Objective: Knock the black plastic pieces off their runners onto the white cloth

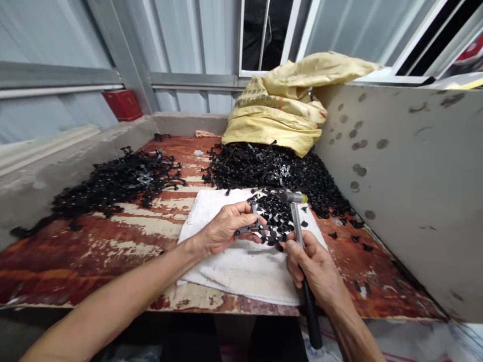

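Observation:
My left hand (230, 226) pinches a dark plastic part with several thin arms (258, 227), above a white cloth (222, 269). In my right hand (311, 264) is a small hammer (298, 226) with a metal shaft, a black handle and a yellow-green tip on one side of its head. The thumb and index finger of that hand also come together near a small black piece by the part; whether they grip it I cannot tell. Loose small black pieces (273, 213) lie on the cloth just beyond both hands.
A pile of black branched parts (128, 176) lies on the left of the worn red-brown table (143, 256). Behind the cloth, a larger black heap (256, 168) spills from a yellow sack (279, 120). A spotted grey panel (407, 166) bounds the right; a red box (123, 105) stands back left.

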A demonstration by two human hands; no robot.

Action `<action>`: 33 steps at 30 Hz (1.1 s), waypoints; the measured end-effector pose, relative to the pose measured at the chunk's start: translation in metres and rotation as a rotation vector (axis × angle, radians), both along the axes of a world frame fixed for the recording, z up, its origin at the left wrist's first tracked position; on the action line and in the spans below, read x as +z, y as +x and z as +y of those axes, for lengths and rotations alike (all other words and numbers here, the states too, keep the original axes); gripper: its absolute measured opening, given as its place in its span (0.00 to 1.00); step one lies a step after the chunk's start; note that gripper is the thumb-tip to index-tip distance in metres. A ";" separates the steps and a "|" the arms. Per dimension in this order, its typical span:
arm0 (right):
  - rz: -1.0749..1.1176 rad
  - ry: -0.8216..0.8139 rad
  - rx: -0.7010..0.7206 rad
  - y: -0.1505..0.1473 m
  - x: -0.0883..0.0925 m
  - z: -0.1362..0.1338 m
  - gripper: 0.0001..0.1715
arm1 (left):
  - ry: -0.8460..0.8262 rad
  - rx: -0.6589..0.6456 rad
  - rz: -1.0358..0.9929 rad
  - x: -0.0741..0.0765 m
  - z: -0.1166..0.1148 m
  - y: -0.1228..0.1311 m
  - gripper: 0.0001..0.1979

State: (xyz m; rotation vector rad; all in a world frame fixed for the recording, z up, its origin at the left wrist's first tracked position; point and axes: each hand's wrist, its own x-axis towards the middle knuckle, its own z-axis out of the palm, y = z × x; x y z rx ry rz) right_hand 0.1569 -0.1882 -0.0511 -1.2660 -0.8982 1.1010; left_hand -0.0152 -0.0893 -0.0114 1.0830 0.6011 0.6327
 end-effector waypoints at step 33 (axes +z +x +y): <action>-0.187 -0.083 0.040 0.002 -0.003 -0.012 0.27 | 0.660 0.016 0.755 0.000 0.033 -0.015 0.06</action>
